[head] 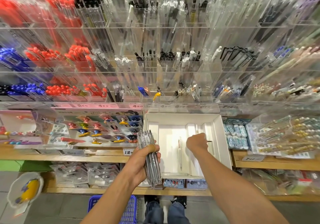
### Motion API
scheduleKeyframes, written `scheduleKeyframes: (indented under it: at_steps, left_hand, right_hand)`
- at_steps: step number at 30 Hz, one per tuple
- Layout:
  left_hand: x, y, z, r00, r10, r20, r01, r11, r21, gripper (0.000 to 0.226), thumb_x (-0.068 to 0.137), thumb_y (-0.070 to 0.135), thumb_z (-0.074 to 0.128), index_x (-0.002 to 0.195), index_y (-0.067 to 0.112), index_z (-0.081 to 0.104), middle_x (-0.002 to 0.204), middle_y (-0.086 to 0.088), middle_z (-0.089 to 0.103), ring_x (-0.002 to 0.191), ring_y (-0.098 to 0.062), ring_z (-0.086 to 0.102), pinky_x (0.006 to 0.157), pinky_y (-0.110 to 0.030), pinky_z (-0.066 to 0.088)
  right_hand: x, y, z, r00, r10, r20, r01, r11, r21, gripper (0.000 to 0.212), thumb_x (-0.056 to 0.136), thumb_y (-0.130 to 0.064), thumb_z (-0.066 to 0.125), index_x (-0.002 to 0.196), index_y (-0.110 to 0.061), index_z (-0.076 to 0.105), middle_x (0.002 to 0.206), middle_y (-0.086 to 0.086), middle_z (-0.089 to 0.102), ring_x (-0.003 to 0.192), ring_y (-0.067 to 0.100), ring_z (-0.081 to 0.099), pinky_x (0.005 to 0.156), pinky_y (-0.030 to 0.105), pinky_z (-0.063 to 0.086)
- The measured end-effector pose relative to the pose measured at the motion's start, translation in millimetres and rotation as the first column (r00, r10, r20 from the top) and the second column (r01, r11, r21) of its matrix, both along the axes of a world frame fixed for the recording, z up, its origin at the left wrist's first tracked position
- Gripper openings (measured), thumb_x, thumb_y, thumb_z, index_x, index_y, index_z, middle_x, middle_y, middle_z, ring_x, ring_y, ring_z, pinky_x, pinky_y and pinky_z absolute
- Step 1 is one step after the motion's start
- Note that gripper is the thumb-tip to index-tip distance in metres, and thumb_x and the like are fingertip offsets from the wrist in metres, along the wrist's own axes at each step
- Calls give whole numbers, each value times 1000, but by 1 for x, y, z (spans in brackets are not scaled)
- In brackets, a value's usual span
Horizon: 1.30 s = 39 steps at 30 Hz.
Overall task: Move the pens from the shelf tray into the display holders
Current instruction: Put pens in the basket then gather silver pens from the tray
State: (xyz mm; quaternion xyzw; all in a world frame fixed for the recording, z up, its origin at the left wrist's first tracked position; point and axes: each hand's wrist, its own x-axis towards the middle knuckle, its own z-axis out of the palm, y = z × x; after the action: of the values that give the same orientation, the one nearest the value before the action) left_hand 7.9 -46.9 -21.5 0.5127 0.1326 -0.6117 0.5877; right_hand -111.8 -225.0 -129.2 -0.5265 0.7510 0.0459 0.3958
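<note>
My left hand (144, 161) grips a bundle of clear pens (150, 158) bound with a rubber band, held upright just left of the white shelf tray (217, 137). My right hand (197, 142) is inside the tray with its fingers curled, pinching a thin clear pen (196, 130) whose tip pokes out above the knuckles. One clear pen with a pinkish barrel (180, 152) lies on the tray floor. Clear acrylic display holders (173, 64) rise in tiers above the tray, stocked with red, blue, black and clear pens.
Left of the tray stands a display card of colourful clips (103, 128). Packs of erasers (236, 135) sit right of it. Wooden shelf edges (69, 158) run below, with packaged goods underneath. A blue basket (129, 208) stands on the floor by my feet.
</note>
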Motion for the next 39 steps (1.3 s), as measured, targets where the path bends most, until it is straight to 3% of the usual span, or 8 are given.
scheduleKeyframes:
  at_steps: [4, 7, 10, 15, 20, 30, 35, 39]
  left_hand:
    - [1, 2, 0, 1000, -8, 13, 8, 1000, 13, 42, 64, 5, 75, 104, 1, 61, 75, -11, 64, 59, -19, 63, 55, -28, 57]
    - [1, 4, -2, 1000, 4, 13, -5, 1000, 23, 30, 76, 1, 71, 104, 1, 61, 75, -11, 64, 59, -19, 64, 56, -28, 56]
    - [2, 8, -5, 1000, 25, 3, -25, 999, 27, 19, 81, 0, 67, 100, 1, 62, 75, -11, 64, 59, -19, 63, 56, -28, 56]
    - [4, 14, -5, 1000, 17, 18, -17, 999, 31, 31, 73, 3, 72, 102, -2, 62, 77, -12, 64, 63, -20, 63, 58, -29, 57]
    - [6, 18, -3, 999, 28, 29, -29, 999, 29, 48, 65, 6, 76, 109, -4, 61, 79, -13, 64, 63, -20, 64, 59, -29, 58]
    - [9, 28, -2, 997, 41, 58, -44, 998, 46, 49, 63, 7, 78, 108, -1, 62, 75, -13, 64, 59, -19, 65, 57, -28, 59]
    - [12, 33, -5, 998, 36, 48, -38, 999, 27, 42, 64, 5, 78, 102, 0, 63, 75, -12, 65, 61, -20, 65, 58, -29, 59]
    - [12, 34, -7, 999, 38, 38, -39, 999, 27, 40, 66, 4, 78, 103, 0, 64, 75, -12, 66, 61, -20, 66, 59, -29, 59]
  right_hand:
    - [-8, -5, 2, 980, 152, -129, -156, 987, -27, 44, 95, -6, 44, 139, -2, 37, 133, 17, 55, 118, 36, 56, 95, 47, 50]
    - [-17, -3, 9, 941, 264, -212, -290, 951, -105, 40, 96, -7, 46, 135, -2, 40, 128, 16, 59, 114, 35, 59, 81, 40, 50]
    - [-21, 12, 9, 911, 370, -184, -401, 898, -179, 26, 99, -12, 45, 124, -4, 44, 115, 14, 64, 101, 31, 64, 66, 33, 42]
    - [-12, 41, 1, 817, 563, -122, -571, 821, -34, 22, 98, -11, 48, 119, -5, 47, 112, 12, 61, 98, 26, 62, 67, 30, 43]
    - [4, 50, -4, 782, 601, -166, -598, 798, 75, 31, 85, 4, 59, 115, 0, 56, 106, 10, 67, 95, 25, 67, 69, 29, 52]
    - [13, 50, -4, 721, 661, -207, -658, 747, 96, 28, 87, -12, 57, 113, -5, 52, 99, 6, 66, 91, 26, 66, 73, 31, 53]
    - [18, 41, 9, 616, 780, -109, -777, 625, 78, 12, 87, -19, 51, 93, -9, 50, 77, 0, 54, 65, 17, 53, 52, 26, 38]
    - [16, 31, 16, 554, 814, 176, -829, 522, 200, 20, 93, -12, 48, 108, -5, 59, 98, 10, 62, 72, 22, 56, 52, 26, 44]
